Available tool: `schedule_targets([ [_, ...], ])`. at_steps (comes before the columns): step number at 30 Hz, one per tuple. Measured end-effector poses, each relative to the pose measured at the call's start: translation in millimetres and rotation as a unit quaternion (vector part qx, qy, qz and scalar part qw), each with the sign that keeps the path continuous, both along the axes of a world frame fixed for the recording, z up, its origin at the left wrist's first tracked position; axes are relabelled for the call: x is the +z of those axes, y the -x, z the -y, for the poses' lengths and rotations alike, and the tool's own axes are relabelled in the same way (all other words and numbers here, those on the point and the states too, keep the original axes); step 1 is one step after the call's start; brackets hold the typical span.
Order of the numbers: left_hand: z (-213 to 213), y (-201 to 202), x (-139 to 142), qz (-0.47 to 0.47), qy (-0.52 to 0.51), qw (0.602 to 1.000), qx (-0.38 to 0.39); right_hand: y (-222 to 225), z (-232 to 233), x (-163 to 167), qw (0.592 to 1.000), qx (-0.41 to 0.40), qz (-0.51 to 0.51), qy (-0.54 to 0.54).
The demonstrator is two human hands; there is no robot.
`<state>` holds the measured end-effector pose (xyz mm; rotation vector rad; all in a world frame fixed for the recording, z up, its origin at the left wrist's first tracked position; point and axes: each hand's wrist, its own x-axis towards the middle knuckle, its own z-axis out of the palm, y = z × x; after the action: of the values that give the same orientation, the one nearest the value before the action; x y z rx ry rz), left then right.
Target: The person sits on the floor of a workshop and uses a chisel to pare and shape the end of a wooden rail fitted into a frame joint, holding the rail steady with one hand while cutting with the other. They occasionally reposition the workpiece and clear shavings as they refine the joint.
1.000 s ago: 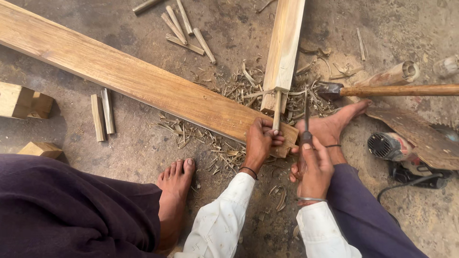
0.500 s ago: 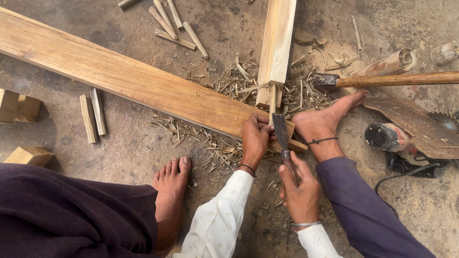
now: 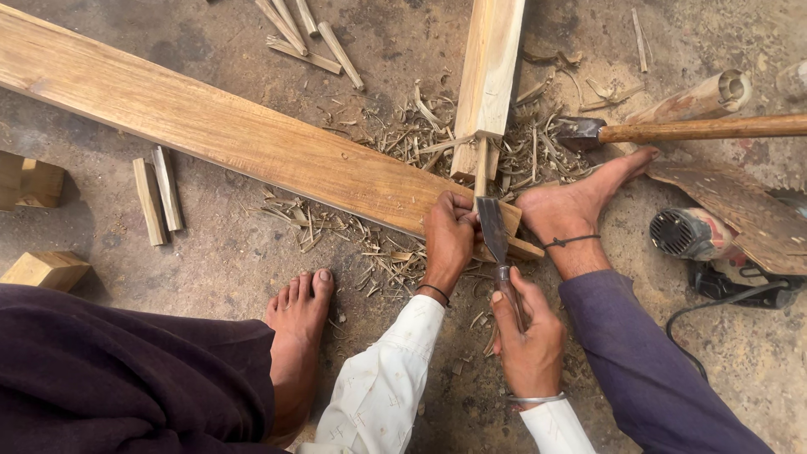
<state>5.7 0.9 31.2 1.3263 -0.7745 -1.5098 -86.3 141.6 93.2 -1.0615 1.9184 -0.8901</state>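
Two hands work close together just right of the frame's centre. The left hand [image 3: 448, 238] has its fingers curled and pressed onto the near end of the long plank [image 3: 210, 134], apparently also steadying the blade of the chisel [image 3: 492, 231] where it meets the wood. The right hand [image 3: 528, 336], lower in the frame, is wrapped tight around the chisel's handle, fingers closed about it, so that the tool points up the frame toward the thin tenon of the upright post [image 3: 489, 76]. A bare foot [image 3: 580, 202] presses down on the plank's end at centre right (seemingly acting as a clamp, keeping the work from sliding), while the other foot [image 3: 296, 336] rests flat on the ground at lower centre.

The plank runs diagonally from the upper left to the middle, and the post comes down from the top edge to meet it; the joint lies just above the hands.

Everything sits on a rough, dusty concrete floor [image 3: 403, 34] strewn with wood shavings [image 3: 336, 227]. A hammer [image 3: 672, 130] lies at the upper right, a power tool [image 3: 698, 235] with its cord at the right edge, small offcut blocks [image 3: 46, 269] at the left, and loose strips [image 3: 158, 195] beside them.
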Motion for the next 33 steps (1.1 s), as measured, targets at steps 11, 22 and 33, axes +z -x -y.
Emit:
schedule_targets([
  [11,-0.5,-0.6,-1.7,0.052,0.029,0.998,0.009,-8.4,4.0,-1.9,0.999,-0.005,-0.031,0.007],
  [22,0.4,-0.7,1.7,-0.041,0.020,0.999,0.000,-2.5,20.6,-8.6,0.998,0.023,-0.037,0.049],
  [33,2.6,-3.6,5.6,-0.067,0.010,0.998,-0.010,-14.7,50.7,11.2,0.999,0.002,-0.025,0.042],
])
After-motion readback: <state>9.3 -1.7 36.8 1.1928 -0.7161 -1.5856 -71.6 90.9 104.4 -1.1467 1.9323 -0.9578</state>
